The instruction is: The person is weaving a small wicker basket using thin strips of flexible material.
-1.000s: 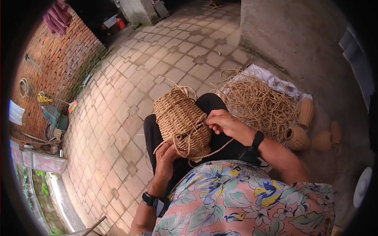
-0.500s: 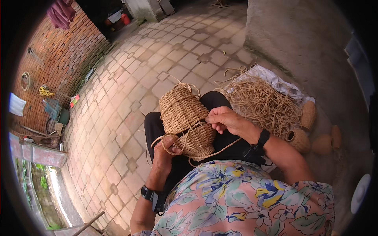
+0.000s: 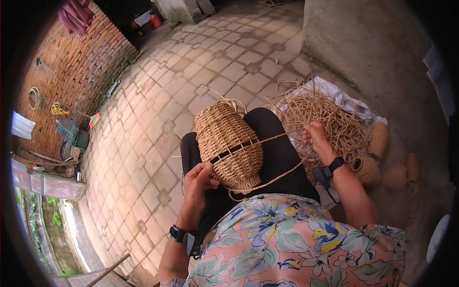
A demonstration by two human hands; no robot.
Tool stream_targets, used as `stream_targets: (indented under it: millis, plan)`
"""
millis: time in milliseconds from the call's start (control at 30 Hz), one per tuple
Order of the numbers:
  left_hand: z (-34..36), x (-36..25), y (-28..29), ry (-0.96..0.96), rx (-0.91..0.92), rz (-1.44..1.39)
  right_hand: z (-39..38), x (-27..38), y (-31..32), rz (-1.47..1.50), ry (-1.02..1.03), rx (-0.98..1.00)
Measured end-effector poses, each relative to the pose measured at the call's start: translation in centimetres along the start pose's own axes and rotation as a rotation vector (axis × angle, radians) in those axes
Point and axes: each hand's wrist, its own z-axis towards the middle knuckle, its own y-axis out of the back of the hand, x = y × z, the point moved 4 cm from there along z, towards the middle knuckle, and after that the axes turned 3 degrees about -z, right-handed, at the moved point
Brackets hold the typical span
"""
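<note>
While the woven rope basket (image 3: 227,129) lies on its side across the dark trousers (image 3: 282,167), right at the centre of the frame, here's the right hand (image 3: 316,136) out to the right of it, grip clenched on a rope strand (image 3: 273,138) that runs nearly straight from the basket's side. And the left hand (image 3: 198,181) is at the basket's left edge, fingertips touching the weave; whether that grip pinches anything, I cannot tell. Look at the dark slot across the basket, with short cords bridging it! The narrow neck points down the frame, towards the floral shirt (image 3: 267,239), and another length of rope (image 3: 277,177) curves from beside it off to the right. Over at the upper right, a tangled rope heap (image 3: 330,112) spreads across a white sheet (image 3: 343,98), with a round woven vessel (image 3: 367,171) and a taller woven vessel (image 3: 379,138) near its lower right side. Paving (image 3: 162,158) fills the middle left, up to a brick wall (image 3: 91,52) at the upper left.
</note>
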Motion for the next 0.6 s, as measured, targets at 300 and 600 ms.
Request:
stream_targets:
  millis: [300,600]
  plan:
    - [-2.5,-7.0,-7.4,-0.883,-0.006,0.796,-0.8,0.1,0.4,0.317,0.003,0.167]
    - [-0.1,-6.8,-9.5,-0.46,0.417,0.884,-2.1,3.8,0.0,0.547,0.092,0.203]
